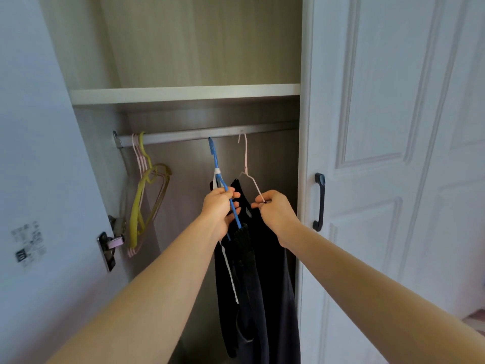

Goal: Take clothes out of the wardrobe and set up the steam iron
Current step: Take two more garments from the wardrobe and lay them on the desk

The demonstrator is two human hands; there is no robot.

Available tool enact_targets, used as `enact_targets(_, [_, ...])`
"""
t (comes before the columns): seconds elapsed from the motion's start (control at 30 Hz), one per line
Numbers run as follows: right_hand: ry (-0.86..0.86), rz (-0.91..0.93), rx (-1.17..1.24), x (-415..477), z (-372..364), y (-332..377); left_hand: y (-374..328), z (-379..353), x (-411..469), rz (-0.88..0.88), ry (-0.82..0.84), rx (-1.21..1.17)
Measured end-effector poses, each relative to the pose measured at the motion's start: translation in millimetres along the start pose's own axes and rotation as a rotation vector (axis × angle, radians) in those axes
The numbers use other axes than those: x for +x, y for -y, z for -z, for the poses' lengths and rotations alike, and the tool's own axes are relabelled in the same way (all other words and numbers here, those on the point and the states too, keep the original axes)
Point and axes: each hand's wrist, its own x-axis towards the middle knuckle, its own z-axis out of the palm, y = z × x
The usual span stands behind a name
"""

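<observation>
2 dark garments (252, 271) hang from the rail (199, 135) on 2 hangers, long axes vertical, straight ahead of both hands. The left hand (219, 208) grips the blue hanger (223, 185), whose hook looks just below the rail; the right hand (273, 208) pinches the pink hanger (248, 174), still hooked. Each must lift up, then toward the near side.

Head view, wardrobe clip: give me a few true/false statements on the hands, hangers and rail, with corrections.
1. The left hand grips the blue hanger. True.
2. The right hand rests on the door handle. False: it pinches the pink wire hanger.
3. Empty hangers hang at the rail's left end. True.
4. The garments on the held hangers are white. False: they are dark.
5. The shelf above the rail holds folded clothes. False: nothing shows on it.
</observation>
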Motion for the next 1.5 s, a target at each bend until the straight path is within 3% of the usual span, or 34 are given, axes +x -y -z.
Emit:
enact_targets(0.33, [-0.064, 0.002, -0.095, -108, 11, -19, 23, 24, -104, 0.238, 0.030, -0.370])
enact_targets(0.53, [-0.101, 0.032, -0.162, -184, 22, -18, 26, 45, -171, 0.320, 0.065, -0.366])
enact_targets(1.5, [-0.398, 0.204, -0.244, -551, 98, 97, -72, 116, -517, 0.054, 0.456, -0.388])
